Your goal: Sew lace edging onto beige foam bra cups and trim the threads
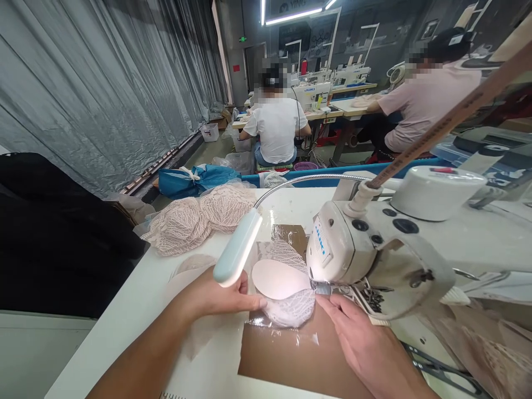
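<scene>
A pale pink bra cup [277, 279] with white lace [291, 310] under it lies on the table beneath the head of a white sewing machine [357, 244]. My left hand [220, 296] rests flat at the cup's left edge, fingers stretched out and pressing on the lace. My right hand [353, 332] lies to the right of the cup, fingers extended toward the needle area and touching the lace. A brown patch [286, 354] on the table lies under the work.
A pile of lace cups [199, 219] sits at the table's far left. A gooseneck lamp [236, 249] hangs over my left hand. Two people [276, 127] sit at sewing machines ahead. Grey curtains [103, 83] line the left wall. Black fabric [54, 233] lies left.
</scene>
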`<state>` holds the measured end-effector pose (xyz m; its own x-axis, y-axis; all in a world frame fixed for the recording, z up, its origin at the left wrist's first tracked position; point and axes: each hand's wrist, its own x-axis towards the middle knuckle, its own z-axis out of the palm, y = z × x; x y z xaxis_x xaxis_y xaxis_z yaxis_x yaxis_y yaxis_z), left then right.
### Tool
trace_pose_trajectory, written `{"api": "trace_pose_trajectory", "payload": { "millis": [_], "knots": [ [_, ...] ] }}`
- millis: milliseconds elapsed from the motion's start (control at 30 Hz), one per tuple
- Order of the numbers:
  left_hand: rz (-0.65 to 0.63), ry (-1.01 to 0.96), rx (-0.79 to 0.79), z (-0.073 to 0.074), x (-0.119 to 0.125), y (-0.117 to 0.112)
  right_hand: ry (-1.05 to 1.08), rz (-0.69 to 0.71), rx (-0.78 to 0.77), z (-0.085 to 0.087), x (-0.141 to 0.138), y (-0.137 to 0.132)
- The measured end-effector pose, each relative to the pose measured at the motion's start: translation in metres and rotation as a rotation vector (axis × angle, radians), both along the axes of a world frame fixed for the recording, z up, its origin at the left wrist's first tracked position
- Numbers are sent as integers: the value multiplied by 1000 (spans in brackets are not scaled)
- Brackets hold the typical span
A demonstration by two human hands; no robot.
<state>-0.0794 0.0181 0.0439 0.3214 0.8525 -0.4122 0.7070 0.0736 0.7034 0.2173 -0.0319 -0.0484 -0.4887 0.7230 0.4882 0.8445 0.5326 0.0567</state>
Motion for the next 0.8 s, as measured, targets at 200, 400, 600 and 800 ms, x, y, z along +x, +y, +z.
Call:
{"api": "trace_pose_trajectory", "payload": {
  "millis": [200,400,600,800],
  "knots": [
    [-295,122,332,34,14,-19,-60,32,-14,-13,14,-1],
    [-620,54,620,9,51,-4,158,69,-247,0,1,-5],
    [-701,134,751,-33,75,5,192,136,-359,4,3,-5],
    [-578,93,752,-53,77,2,54,132,-228,-2,10,-3]
  ]
}}
